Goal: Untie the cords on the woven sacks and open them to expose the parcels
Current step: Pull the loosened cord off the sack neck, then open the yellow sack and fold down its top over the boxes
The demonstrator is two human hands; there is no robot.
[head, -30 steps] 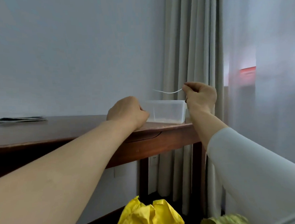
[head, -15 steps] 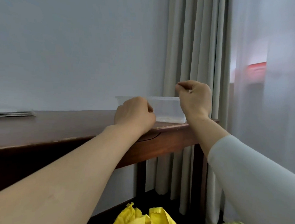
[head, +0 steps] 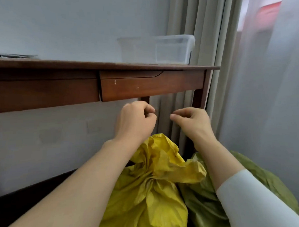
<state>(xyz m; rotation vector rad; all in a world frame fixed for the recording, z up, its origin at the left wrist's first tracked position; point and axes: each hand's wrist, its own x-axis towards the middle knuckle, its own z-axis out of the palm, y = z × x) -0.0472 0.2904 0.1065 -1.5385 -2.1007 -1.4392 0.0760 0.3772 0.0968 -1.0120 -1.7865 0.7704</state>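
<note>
A yellow woven sack (head: 148,190) stands below my hands, its neck gathered into a bunch with the crumpled top flaring above it. No cord shows on it. A green sack (head: 204,200) leans against its right side, partly behind my right arm. My left hand (head: 137,120) hangs above the yellow sack's top, fingers curled shut, nothing visible in it. My right hand (head: 190,120) is level with it a little to the right, thumb and forefinger pinched together, with nothing visible between them. No parcels show.
A brown wooden desk (head: 144,84) with a drawer stands just above and beyond my hands. A clear plastic box (head: 170,49) sits at its right end, papers (head: 12,55) at its left. Beige curtains (head: 192,22) and a sheer white curtain (head: 272,90) hang on the right.
Both hands came down from the plastic box on the desk to below the desk's edge, over the yellow sack. The thin white cord in my right hand is no longer seen. My view tilted down.
</note>
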